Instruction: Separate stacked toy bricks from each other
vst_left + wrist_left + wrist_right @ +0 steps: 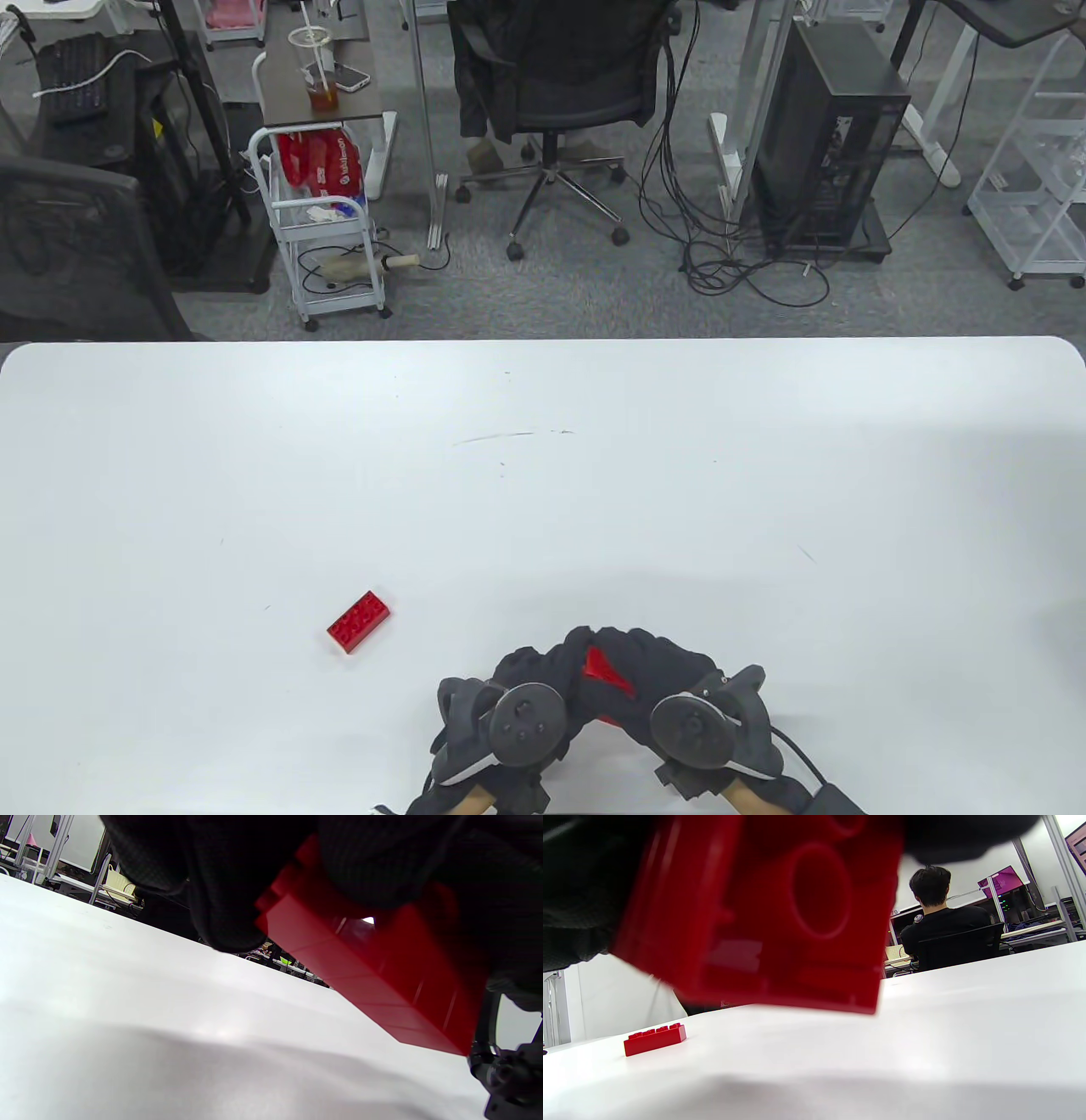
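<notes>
Both gloved hands meet near the table's front edge and grip a stack of red bricks (pixel 604 664) between them, held above the table. My left hand (pixel 543 671) holds its left side, my right hand (pixel 662 671) its right side. In the left wrist view the stack (pixel 382 984) is tilted, with seams of several layers showing. The right wrist view shows the stack's hollow underside (pixel 780 908) close up. One loose red brick (pixel 360 621) lies flat on the table to the left of the hands; it also shows in the right wrist view (pixel 655 1039).
The white table (pixel 543 475) spreads wide ahead of the hands. Beyond its far edge stand an office chair (pixel 551 93), a white cart (pixel 327 221) and a computer tower (pixel 827 136).
</notes>
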Tool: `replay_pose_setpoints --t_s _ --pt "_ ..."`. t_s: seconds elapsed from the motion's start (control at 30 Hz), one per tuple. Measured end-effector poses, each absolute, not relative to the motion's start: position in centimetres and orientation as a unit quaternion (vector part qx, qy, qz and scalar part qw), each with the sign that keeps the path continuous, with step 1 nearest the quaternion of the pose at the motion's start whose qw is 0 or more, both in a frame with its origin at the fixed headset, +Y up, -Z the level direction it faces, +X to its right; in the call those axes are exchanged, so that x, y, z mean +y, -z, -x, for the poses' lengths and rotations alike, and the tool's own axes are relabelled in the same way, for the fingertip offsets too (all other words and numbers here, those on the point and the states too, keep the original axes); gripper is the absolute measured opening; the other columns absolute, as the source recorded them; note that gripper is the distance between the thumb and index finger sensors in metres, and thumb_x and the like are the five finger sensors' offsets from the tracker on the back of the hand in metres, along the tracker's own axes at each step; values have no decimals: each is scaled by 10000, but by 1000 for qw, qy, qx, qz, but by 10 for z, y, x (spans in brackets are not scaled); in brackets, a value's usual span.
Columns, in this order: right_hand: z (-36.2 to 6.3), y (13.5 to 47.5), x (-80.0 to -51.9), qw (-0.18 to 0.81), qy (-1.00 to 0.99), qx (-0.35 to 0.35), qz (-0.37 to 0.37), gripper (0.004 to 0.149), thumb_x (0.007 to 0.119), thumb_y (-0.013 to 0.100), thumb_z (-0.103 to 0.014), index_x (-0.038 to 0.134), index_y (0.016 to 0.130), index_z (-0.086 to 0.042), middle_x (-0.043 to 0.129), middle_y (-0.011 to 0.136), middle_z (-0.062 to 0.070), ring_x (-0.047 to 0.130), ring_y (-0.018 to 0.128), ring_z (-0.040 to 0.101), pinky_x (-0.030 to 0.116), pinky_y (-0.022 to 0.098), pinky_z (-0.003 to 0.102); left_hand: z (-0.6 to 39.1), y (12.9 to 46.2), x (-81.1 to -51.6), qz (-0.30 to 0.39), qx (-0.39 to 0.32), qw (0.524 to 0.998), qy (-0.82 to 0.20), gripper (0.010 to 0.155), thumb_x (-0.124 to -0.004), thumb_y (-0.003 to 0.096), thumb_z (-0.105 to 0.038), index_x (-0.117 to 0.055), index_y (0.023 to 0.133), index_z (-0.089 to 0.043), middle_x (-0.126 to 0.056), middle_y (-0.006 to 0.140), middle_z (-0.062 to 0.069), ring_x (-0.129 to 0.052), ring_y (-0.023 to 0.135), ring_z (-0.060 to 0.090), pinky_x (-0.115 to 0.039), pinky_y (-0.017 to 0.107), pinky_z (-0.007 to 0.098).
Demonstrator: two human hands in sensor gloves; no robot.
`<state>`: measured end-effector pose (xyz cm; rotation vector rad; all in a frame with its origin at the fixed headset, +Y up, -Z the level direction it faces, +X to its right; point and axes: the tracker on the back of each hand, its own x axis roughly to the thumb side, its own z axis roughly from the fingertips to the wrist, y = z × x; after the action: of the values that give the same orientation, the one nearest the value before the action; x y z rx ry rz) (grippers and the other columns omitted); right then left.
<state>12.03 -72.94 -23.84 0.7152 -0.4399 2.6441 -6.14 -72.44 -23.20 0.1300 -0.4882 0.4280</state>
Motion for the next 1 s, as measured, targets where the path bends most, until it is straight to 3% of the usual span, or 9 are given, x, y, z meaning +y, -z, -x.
replay_pose_setpoints --t_s 0.77,0.83,1.0 --pt "-123 232 -724 174 -929 -182 -271 648 599 473 -677 690 938 -235 887 717 38 996 436 234 851 205 385 52 215 -716 -108 -208 957 -172 786 -797 346 -462 -698 1044 -115 -954 925 39 -1084 711 206 -815 665 446" --pt "-123 233 -723 187 -931 -183 -254 653 606 462 -670 696 931 -224 887 705 49 994 415 234 851 182 372 51 211 -714 -158 -187 958 -150 783 -808 339 -491 -736 1020 -111 -989 876 42 -1100 668 191 -829 654 427" --pt "-125 232 -722 184 -929 -184 -263 648 603 463 -680 700 928 -240 893 706 32 1003 412 219 859 178 360 53 212 -712 -127 -195 959 -164 779 -807 353 -486 -717 1035 -119 -972 904 36 -1089 693 199 -814 664 439"
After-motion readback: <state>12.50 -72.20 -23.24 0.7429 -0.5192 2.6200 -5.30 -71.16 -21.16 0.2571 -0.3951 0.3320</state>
